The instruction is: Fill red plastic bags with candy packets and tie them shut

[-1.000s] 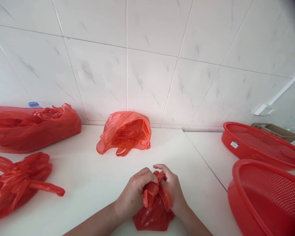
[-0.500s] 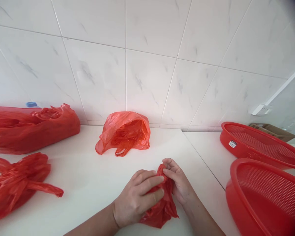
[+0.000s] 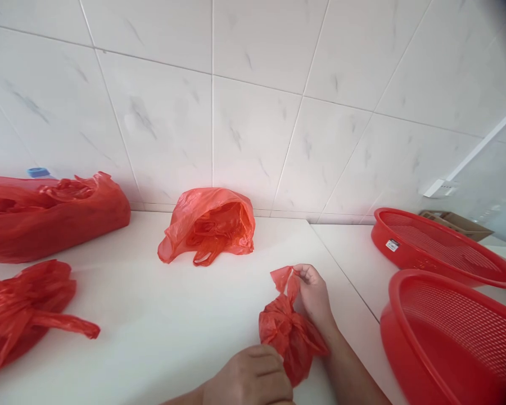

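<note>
A small red plastic bag (image 3: 285,326), gathered into a knot, is held between both hands above the white table. My right hand (image 3: 314,289) pinches one of its handle ends at the top. Lower down and nearer to me, my left hand (image 3: 253,377) is closed in a fist against the bag's front side, its fingers wrapped on a part of the bag they largely cover. Whatever the bag contains cannot be made out.
An open red plastic bag (image 3: 211,225) lies against the tiled wall. At the left are a long red bag (image 3: 54,225) and a knotted red bag (image 3: 25,315). Two red sieve baskets (image 3: 442,244) stand at the right, with a cardboard box (image 3: 459,224) behind.
My left hand has moved down toward me and closed on the bag. My right hand has drawn a handle end upward, and the bag's knot now shows. The view has shifted slightly.
</note>
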Action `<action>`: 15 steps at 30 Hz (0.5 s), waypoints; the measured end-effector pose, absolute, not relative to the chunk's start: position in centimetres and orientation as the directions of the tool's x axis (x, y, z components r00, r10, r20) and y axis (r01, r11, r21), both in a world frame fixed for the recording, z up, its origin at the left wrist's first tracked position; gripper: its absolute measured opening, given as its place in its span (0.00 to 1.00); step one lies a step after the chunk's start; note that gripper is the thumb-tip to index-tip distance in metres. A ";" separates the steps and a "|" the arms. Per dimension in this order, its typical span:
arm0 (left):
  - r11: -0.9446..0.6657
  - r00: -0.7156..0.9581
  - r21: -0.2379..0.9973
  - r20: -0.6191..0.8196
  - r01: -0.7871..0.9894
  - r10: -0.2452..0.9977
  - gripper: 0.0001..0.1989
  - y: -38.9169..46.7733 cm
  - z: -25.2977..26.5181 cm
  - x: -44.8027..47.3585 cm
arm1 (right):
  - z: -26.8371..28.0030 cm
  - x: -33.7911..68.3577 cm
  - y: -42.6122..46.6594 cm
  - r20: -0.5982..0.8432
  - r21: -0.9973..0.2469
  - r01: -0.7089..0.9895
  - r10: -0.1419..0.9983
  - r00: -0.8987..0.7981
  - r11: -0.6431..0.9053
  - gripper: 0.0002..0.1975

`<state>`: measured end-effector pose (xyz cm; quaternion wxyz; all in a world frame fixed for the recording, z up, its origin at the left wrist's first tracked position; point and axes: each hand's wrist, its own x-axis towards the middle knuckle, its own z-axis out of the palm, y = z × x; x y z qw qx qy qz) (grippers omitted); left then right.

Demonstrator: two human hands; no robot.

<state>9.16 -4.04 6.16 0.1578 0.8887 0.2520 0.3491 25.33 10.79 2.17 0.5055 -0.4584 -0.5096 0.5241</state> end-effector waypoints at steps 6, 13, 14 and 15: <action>-0.790 0.464 0.390 0.652 0.474 0.600 0.15 -3.8 4.3 9.4 | 2.9 26.6 10.1 0.016 -0.997 -0.071 0.946 -0.323 -0.008 0.08; -0.438 0.227 0.706 0.377 0.556 0.898 0.44 -1.4 2.2 8.5 | 0.4 26.5 8.0 -0.280 -0.921 -0.031 0.718 -0.637 -0.387 0.17; -0.432 0.252 0.726 0.351 0.535 0.902 0.42 -1.2 2.7 8.2 | 0.3 26.2 7.9 -0.278 -0.914 -0.039 0.696 -0.662 -0.403 0.17; -0.438 0.275 0.732 0.341 0.521 0.899 0.39 -1.1 3.3 7.9 | 0.2 26.0 7.9 -0.271 -0.906 -0.062 0.688 -0.674 -0.418 0.17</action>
